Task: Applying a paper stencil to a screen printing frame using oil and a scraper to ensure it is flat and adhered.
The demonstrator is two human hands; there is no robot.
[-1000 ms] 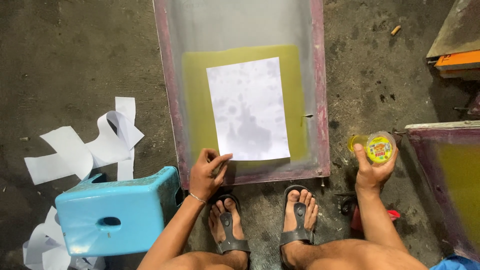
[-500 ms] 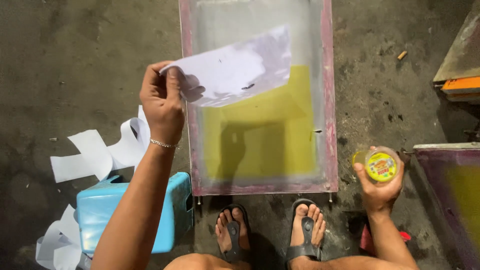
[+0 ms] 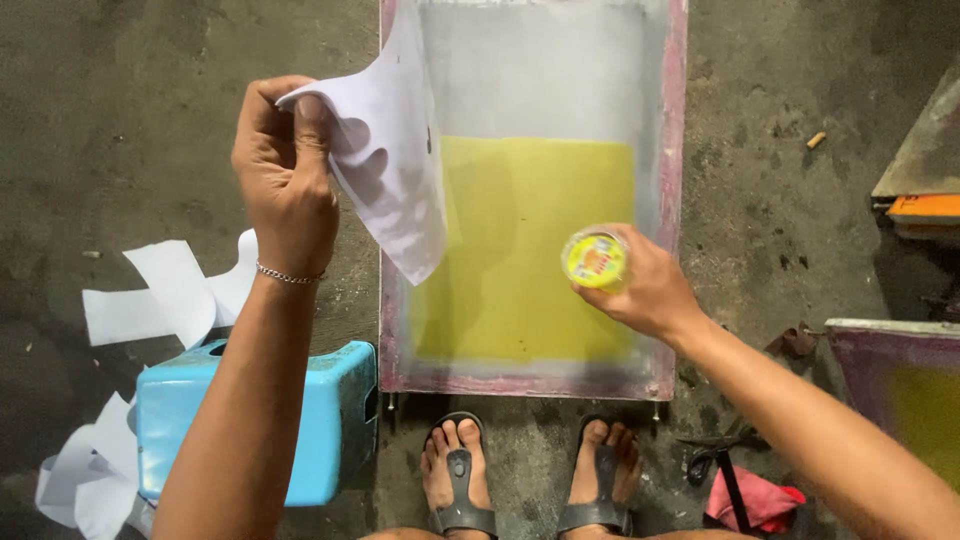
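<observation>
My left hand (image 3: pixel 285 175): grip pinched on white paper sheet (image 3: pixel 395 170), top edge cropped | right hand (image 3: pixel 645 290): grip closed round small yellow-lidded jar (image 3: pixel 595 258), contents hidden | screen frame (image 3: pixel 675 200) beneath.

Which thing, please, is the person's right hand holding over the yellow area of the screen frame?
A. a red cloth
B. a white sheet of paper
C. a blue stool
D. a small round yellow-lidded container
D: the right hand grips a small round yellow-lidded container above the screen frame; the left hand holds the white sheet.

I peeled the stained white paper sheet (image 3: pixel 395 170) off the pink-framed yellow printing screen (image 3: pixel 530 260) with my left hand (image 3: pixel 285 175), while my right hand (image 3: pixel 645 290) carried the small yellow-lidded round tub (image 3: pixel 595 258) over it.
</observation>
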